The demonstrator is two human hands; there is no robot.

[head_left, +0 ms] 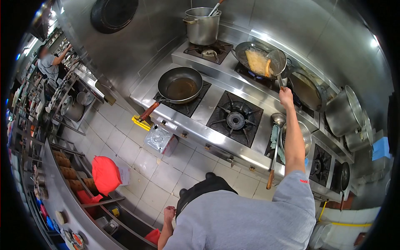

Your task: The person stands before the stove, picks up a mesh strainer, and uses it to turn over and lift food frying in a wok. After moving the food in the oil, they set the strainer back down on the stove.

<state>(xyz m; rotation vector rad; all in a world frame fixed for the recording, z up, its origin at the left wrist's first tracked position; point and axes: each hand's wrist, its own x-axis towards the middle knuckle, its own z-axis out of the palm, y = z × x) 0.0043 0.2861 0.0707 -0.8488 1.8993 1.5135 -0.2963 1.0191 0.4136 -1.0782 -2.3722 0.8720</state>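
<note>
My right hand [286, 96] is closed around the handle of a round strainer [278, 61], reaching over the back row of burners. The strainer's head is at the right side of a dark wok [241, 52], beside golden fried food [257, 62] in bubbling oil. A blue flame shows under this wok. Low by my body, at hip height, my left hand [169, 213] is curled into a loose fist, with nothing visible in it. A ladle [273, 162] with a wooden handle lies across the stove below my right forearm, next to a greenish cloth [273, 137].
A frying pan [180, 85] with brown liquid sits front left, its handle jutting past the stove edge. A tall pot [203, 27] stands behind. Right of the wok is another pan [306, 89]. A metal tin [159, 138] stands on the floor. Another person [50, 64] works far left.
</note>
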